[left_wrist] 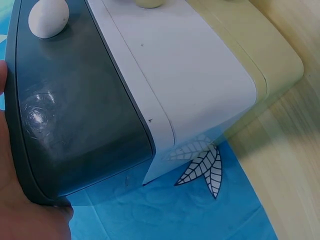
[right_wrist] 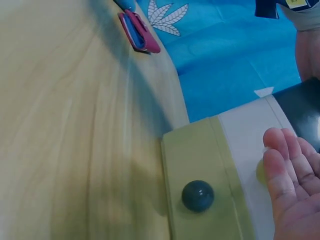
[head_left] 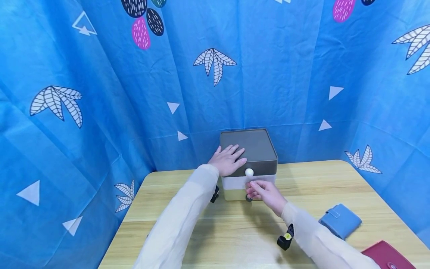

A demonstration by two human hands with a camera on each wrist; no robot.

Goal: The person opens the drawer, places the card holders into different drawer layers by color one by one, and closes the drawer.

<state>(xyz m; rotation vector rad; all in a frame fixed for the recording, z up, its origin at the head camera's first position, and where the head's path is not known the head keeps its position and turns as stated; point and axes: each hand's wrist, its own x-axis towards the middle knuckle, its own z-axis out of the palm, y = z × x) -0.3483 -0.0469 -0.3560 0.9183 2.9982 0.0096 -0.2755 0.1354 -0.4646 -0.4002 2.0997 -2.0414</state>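
Observation:
A box of three stacked drawers stands at the back of the table: dark grey top drawer (head_left: 233, 172) with a white knob (head_left: 249, 172), white middle drawer (left_wrist: 200, 70) with a yellow knob (left_wrist: 149, 2), yellow-green bottom drawer (right_wrist: 192, 150) with a dark round knob (right_wrist: 198, 196). My left hand (head_left: 227, 161) lies on the lid's front left corner, fingers spread. In front of the middle drawer hovers my right hand (head_left: 265, 192), thumb near the forefinger and fingers loosely bent. In the right wrist view its fingers partly cover the yellow knob.
A blue wallet (head_left: 340, 221) lies on the right of the wooden table (head_left: 309, 186), with a dark red wallet (head_left: 386, 257) nearer the front edge. Blue patterned cloth (head_left: 279, 82) hangs behind the box and along both sides.

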